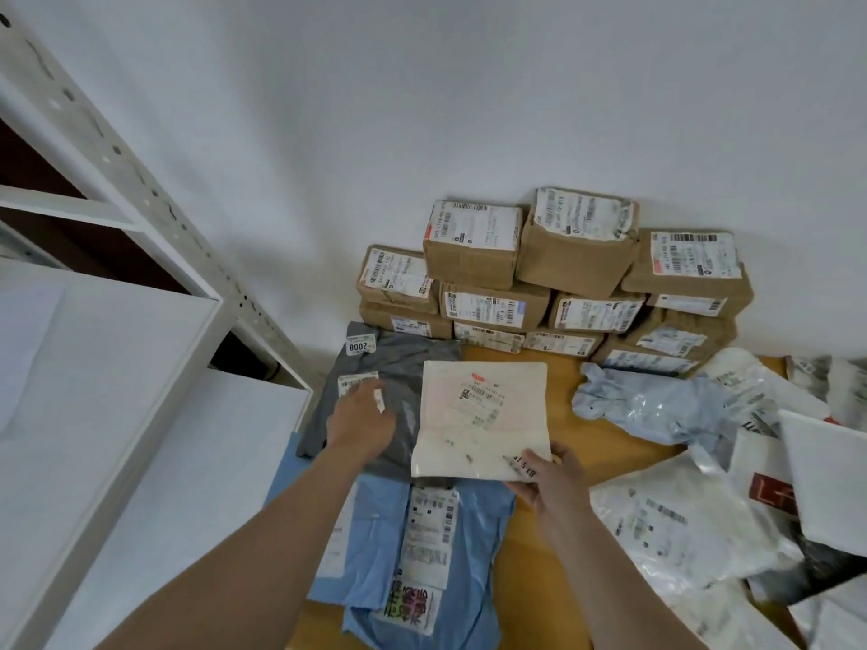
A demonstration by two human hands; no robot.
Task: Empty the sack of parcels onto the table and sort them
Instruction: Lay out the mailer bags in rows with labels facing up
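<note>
Cream mailer [483,415]: flat parcel with a barcode label on top, its left part overlapping the grey poly bag, the rest over the wooden table
Right hand [549,480]: at the cream mailer's near right corner, thumb on top and fingers curled beneath, pinching that corner
Left hand [361,417]: just left of the cream mailer, fingers stretched out and resting on the grey poly bag, gripping nothing
Grey poly bag [399,363]: under the cream mailer's left edge and spreading out to its left, with a tag reading 2008 at the far corner
Blue poly bags [375,532]: nearer than the cream mailer, overlapping one another, labels up
Cardboard boxes [553,274]: beyond the cream mailer, stacked in rows against the white wall
Pale blue bag [647,405]: right of the cream mailer, crumpled, apart from it
White poly bags [680,523]: further right and nearer, in a loose heap
Wooden table [539,579]: bare strip showing right of the cream mailer
White shelving [140,213]: well left of the cream mailer
</note>
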